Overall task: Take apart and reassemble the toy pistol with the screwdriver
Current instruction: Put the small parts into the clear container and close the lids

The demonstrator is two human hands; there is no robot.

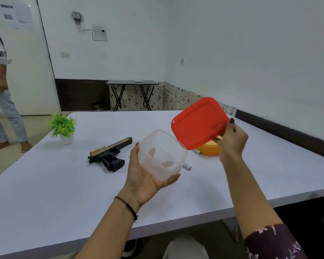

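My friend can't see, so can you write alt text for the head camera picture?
A person's left hand holds a clear tub and the right hand holds a red lid above a white table. A toy pistol lies on the table, left of the tub.

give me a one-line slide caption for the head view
Left hand cradles a clear container, right hand holds a red lid tilted beside it; toy pistol lies on the table.
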